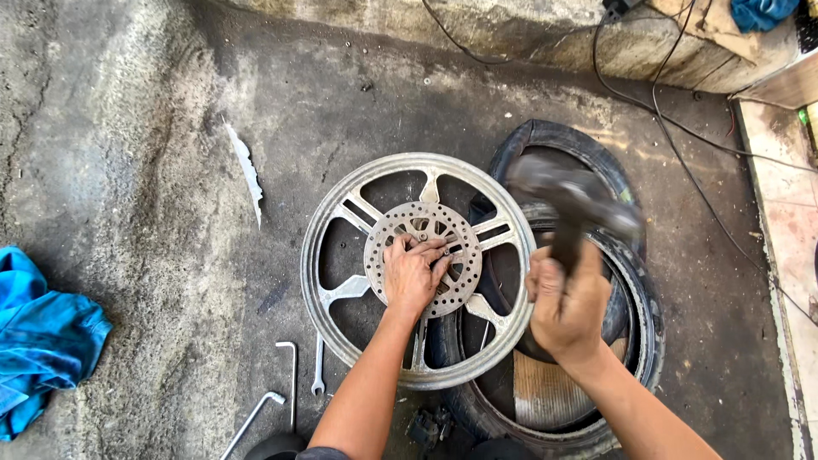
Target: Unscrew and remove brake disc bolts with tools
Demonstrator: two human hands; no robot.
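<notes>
Gripping tight, the right hand [569,305] holds a hammer [573,204] up over the wheel; the hammer looks blurry. Resting flat with fingers spread, the left hand [413,274] presses on the brake disc [423,257] and grips nothing. That disc sits in the middle of the silver wheel [417,269], which lies on a black tyre [562,281]. Two bent rods [290,383] and a spanner [318,365] lie close by on the concrete floor [145,187].

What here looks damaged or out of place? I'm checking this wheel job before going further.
The floor is cracked and pitted. A pale jagged shard lies loose left of the wheel. The hammer in the right hand is only a blur.
</notes>
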